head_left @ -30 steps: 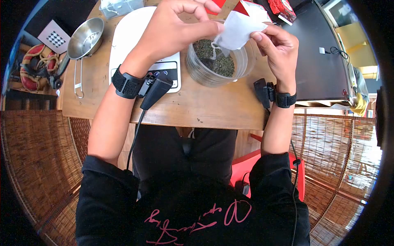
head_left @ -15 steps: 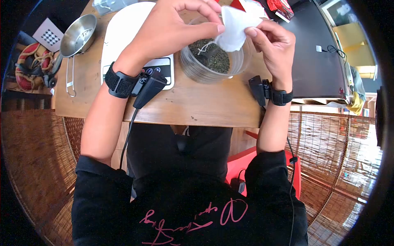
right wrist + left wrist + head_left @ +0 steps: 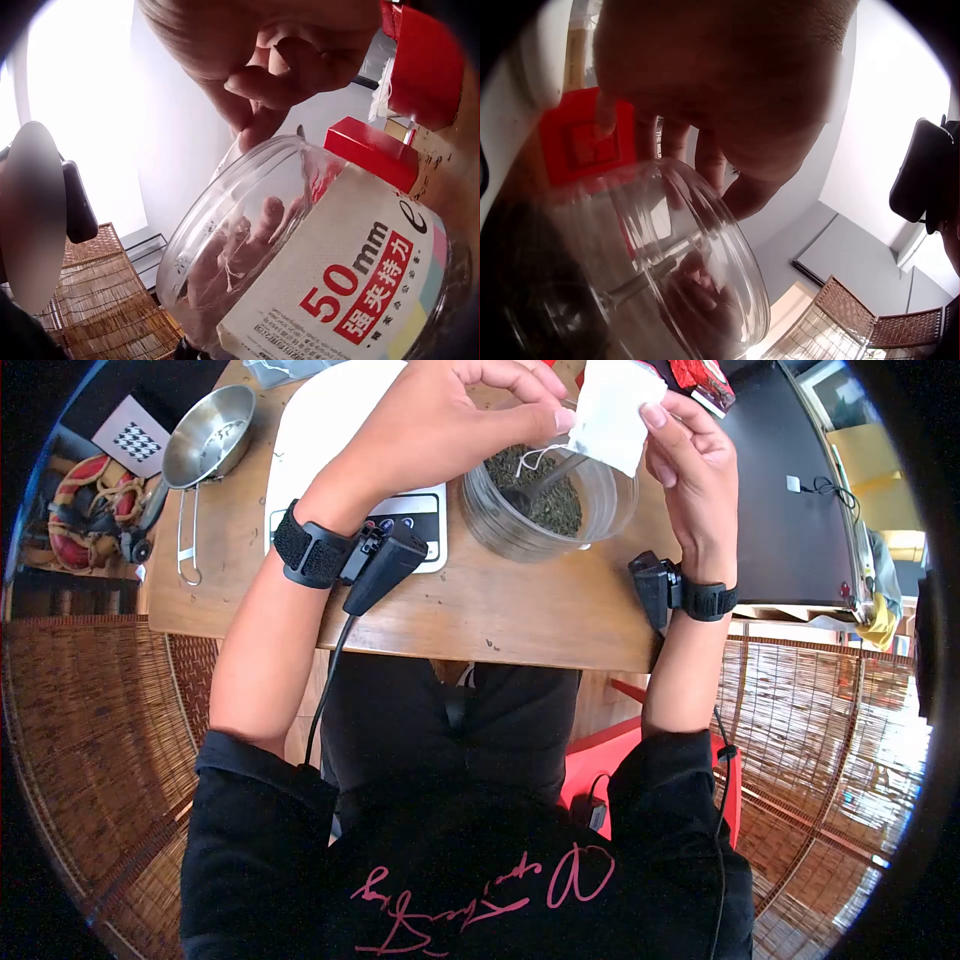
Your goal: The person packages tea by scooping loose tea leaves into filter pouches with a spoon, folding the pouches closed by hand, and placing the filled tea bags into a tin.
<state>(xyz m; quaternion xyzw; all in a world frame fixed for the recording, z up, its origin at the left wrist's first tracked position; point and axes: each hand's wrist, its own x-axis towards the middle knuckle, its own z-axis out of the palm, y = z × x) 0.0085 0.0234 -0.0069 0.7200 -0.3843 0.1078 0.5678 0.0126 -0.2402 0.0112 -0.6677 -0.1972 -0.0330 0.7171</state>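
In the head view, the white pouch (image 3: 614,418) hangs over the clear jar (image 3: 515,532), its drawstring (image 3: 540,457) dangling. My right hand (image 3: 697,472) pinches its right side between thumb and fingers. At its left edge, the thumb and index fingertips of my left hand (image 3: 450,425) come together; the contact is partly hidden. Dried leaves (image 3: 558,505) lie in the jar with a spoon (image 3: 550,482). The left wrist view shows my left hand (image 3: 720,82) above the jar; in the right wrist view my right hand (image 3: 277,67) is above its rim.
A white scale (image 3: 425,550) is left of the jar, under my left forearm. Farther left lies a metal pan (image 3: 208,438). Red boxes (image 3: 375,150) stand behind the jar, and a plastic container (image 3: 280,370) is at the table's back.
The pouch has turned from slanted to more upright and looks flatter and wider. My left thumb and index fingertips have come closer together at its edge. My right hand still pinches it.
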